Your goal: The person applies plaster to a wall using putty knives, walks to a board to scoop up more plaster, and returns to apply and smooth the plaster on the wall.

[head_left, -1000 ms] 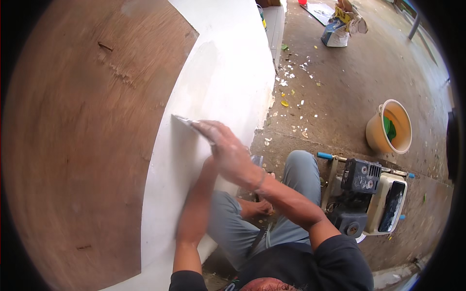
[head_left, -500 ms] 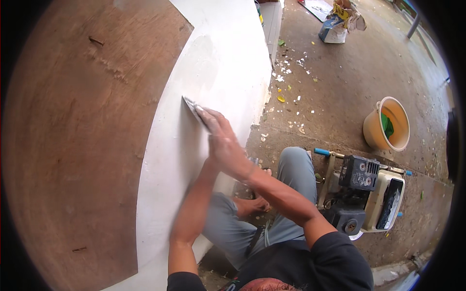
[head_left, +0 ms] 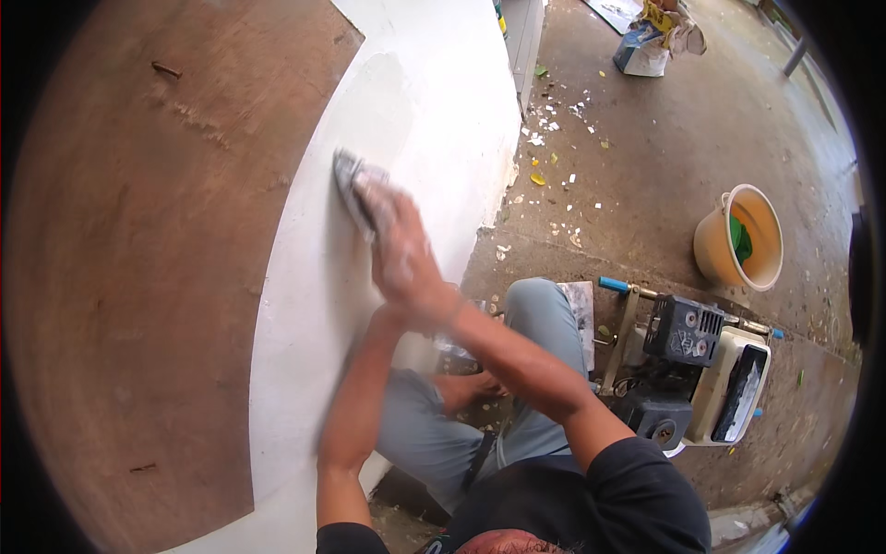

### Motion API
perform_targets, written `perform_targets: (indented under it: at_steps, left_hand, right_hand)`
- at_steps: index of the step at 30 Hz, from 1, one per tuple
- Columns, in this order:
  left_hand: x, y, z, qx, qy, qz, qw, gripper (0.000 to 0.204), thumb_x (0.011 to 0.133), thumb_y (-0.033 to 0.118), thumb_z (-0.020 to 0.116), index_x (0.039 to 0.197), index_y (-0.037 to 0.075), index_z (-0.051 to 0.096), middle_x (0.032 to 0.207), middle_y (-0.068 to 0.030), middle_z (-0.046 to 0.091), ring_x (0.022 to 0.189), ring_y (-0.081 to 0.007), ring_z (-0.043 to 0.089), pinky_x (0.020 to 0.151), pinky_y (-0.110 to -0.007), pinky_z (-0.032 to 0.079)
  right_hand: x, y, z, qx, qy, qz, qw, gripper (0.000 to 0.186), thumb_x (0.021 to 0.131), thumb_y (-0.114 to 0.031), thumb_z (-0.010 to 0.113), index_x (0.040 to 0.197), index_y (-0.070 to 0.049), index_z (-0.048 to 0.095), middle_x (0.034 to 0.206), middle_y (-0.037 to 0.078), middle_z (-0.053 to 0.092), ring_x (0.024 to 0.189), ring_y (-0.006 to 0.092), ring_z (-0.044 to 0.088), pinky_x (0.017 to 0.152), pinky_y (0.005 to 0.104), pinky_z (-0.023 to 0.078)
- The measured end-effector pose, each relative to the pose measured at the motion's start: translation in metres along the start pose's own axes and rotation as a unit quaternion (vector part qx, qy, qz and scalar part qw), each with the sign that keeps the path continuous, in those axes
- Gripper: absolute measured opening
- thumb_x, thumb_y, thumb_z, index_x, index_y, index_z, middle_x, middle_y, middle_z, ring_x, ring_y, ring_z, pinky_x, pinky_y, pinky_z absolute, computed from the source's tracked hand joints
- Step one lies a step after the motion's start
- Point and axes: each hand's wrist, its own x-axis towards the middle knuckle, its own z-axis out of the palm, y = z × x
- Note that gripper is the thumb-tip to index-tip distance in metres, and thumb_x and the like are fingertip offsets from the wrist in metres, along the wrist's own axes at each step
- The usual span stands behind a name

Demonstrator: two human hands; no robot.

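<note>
My right hand [head_left: 402,249] is closed round a flat grey putty scraper [head_left: 349,185], and its fingers are smeared with white. The scraper's edge is against the white wall surface [head_left: 305,305] and a little blurred by motion. My left forearm [head_left: 362,397] comes up beneath my right wrist. My left hand lies behind the right one, so its fingers are hidden. Above the scraper, a greyish, damp-looking patch [head_left: 377,97] shows on the white surface.
A brown wooden panel [head_left: 138,295] with nails covers the left. On the concrete floor [head_left: 646,138] are a cream bucket [head_left: 711,245] with something green inside, an engine-like machine [head_left: 688,369], a torn bag in a box [head_left: 646,57], white chips and leaves.
My right hand and the scraper have moved up and slightly left along the white surface. The view has shifted a little, and a speckled board now shows beside my knee.
</note>
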Motion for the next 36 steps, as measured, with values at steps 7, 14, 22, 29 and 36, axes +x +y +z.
perform_targets:
  at_steps: [7, 14, 22, 29, 36]
  left_hand:
    - [0.005, 0.034, -0.019, -0.109, 0.019, -0.037, 0.993, 0.028, 0.098, 0.015, 0.051, 0.117, -0.003, 0.06, 0.106, -0.0196, 0.066, 0.089, -0.0266, 0.069, 0.074, -0.038, 0.058]
    - [0.009, 0.031, -0.016, -0.177, -0.023, -0.132, 0.975, 0.027, 0.101, 0.022, 0.048, 0.115, 0.002, 0.06, 0.08, -0.0167, 0.068, 0.062, -0.0242, 0.067, 0.061, -0.039, 0.057]
    - [-0.014, 0.054, -0.022, -0.08, 0.038, -0.152, 0.984, 0.027, 0.101, 0.026, 0.049, 0.115, 0.006, 0.06, 0.08, -0.0225, 0.067, 0.076, -0.0412, 0.066, 0.072, -0.05, 0.05]
    - [-0.018, 0.055, -0.025, -0.104, 0.036, -0.148, 0.983, 0.025, 0.101, 0.028, 0.05, 0.114, 0.008, 0.058, 0.077, -0.0255, 0.064, 0.076, -0.0464, 0.061, 0.069, -0.053, 0.047]
    - [-0.02, 0.056, -0.025, -0.143, 0.044, -0.148, 0.978, 0.024, 0.101, 0.027, 0.05, 0.114, 0.008, 0.058, 0.073, -0.0259, 0.062, 0.072, -0.0467, 0.061, 0.067, -0.054, 0.046]
  right_hand:
    - [0.027, 0.012, -0.093, -0.06, -0.038, -0.05, 0.996, 0.058, 0.079, 0.015, 0.049, 0.13, -0.008, 0.065, 0.127, 0.012, 0.065, 0.119, 0.0301, 0.057, 0.108, 0.0428, 0.04]
    - [0.118, 0.081, -0.093, -0.243, -0.025, -0.352, 0.904, 0.05, 0.082, -0.005, 0.066, 0.128, -0.025, 0.066, 0.13, -0.003, 0.064, 0.114, 0.0193, 0.059, 0.094, 0.0374, 0.043]
    - [0.144, 0.103, -0.092, -0.241, -0.072, -0.425, 0.87, 0.052, 0.083, -0.009, 0.068, 0.133, -0.026, 0.063, 0.14, -0.004, 0.06, 0.119, 0.0171, 0.056, 0.095, 0.0343, 0.039]
    - [0.149, 0.122, -0.097, -0.257, -0.087, -0.443, 0.854, 0.051, 0.086, -0.016, 0.066, 0.135, -0.03, 0.06, 0.145, -0.002, 0.055, 0.12, 0.0202, 0.055, 0.098, 0.0357, 0.04]
    - [0.156, 0.138, -0.087, -0.232, -0.095, -0.468, 0.847, 0.055, 0.087, -0.015, 0.066, 0.138, -0.033, 0.057, 0.148, 0.0, 0.051, 0.124, 0.0207, 0.053, 0.103, 0.0374, 0.04]
